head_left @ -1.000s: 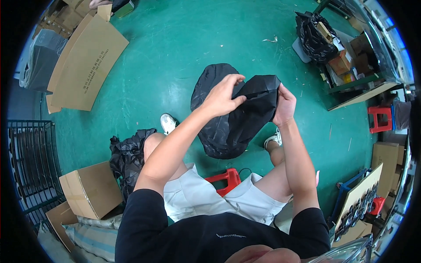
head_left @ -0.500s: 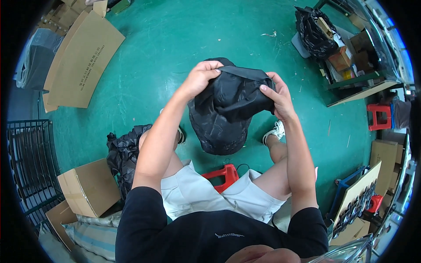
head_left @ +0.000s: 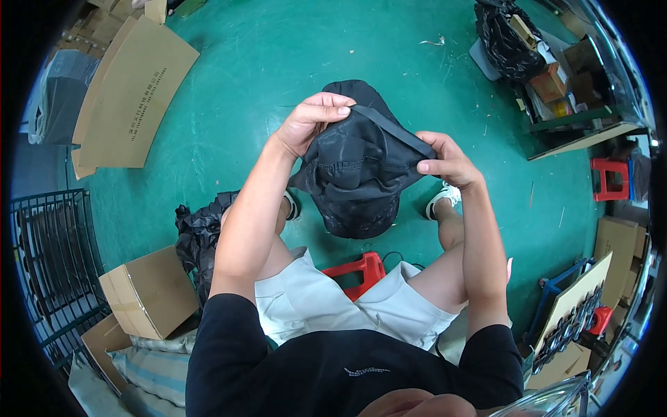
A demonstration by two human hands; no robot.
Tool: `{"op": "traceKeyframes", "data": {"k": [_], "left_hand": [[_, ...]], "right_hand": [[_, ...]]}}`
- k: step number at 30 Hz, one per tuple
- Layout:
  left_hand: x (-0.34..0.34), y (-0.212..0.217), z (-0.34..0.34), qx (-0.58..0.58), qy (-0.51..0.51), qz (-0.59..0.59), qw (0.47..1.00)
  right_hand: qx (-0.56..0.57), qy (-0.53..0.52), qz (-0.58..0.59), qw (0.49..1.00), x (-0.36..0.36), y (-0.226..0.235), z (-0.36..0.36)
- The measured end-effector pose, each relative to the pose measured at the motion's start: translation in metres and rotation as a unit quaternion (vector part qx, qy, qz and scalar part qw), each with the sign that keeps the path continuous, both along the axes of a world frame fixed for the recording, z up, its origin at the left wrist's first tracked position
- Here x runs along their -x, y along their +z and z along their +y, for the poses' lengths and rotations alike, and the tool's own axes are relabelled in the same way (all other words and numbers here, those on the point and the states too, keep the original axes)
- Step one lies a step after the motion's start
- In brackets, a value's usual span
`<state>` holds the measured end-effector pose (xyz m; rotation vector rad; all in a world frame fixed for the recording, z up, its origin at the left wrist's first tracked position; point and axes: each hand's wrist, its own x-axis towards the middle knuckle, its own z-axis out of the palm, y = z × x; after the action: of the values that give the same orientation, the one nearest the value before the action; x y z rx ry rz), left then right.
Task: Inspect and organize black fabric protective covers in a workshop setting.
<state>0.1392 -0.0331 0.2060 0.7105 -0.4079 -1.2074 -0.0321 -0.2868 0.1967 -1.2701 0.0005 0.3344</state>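
A black fabric piece (head_left: 358,149) with a flat band along its upper edge hangs stretched between both hands in front of my knees. My left hand (head_left: 313,121) pinches the band's left end between thumb and fingers. At the other end, slightly lower, my right hand (head_left: 451,161) grips the edge, its thumb on top. Folds and a stitched seam run across the fabric. Behind and below it a rounded black bundle (head_left: 358,217) shows between my feet. I cannot tell whether the two are joined.
Part of a red plastic stool (head_left: 369,272) shows between my thighs. Crumpled black plastic (head_left: 198,240) and a cardboard box (head_left: 149,292) stand at my left. Large flat cardboard (head_left: 142,90) lies far left. A bin with a black bag (head_left: 507,45) is far right, beside a loaded shelf.
Both hands have pulled the band tauter, the right one moving slightly down. The fabric's front has opened out, showing a seam. The view has shifted a little.
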Motion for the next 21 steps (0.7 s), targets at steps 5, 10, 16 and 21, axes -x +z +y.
{"op": "traceKeyframes", "data": {"k": [5, 10, 16, 21], "left_hand": [[0.0, 0.001, 0.001, -0.024, -0.017, -0.031, 0.999], [0.005, 0.008, -0.005, -0.159, 0.06, -0.016, 0.985], [0.004, 0.014, 0.001, 0.043, -0.039, -0.096, 0.994], [0.014, 0.017, 0.004, -0.036, -0.18, -0.165, 0.969]], "right_hand": [[-0.033, 0.018, 0.034, 0.999, -0.002, -0.001, 0.0], [-0.052, -0.059, 0.035, 0.996, -0.007, -0.004, -0.003], [-0.207, -0.161, 0.035, 0.964, 0.0, -0.001, -0.003], [-0.267, -0.199, -0.009, 0.943, -0.001, -0.001, -0.011]]}}
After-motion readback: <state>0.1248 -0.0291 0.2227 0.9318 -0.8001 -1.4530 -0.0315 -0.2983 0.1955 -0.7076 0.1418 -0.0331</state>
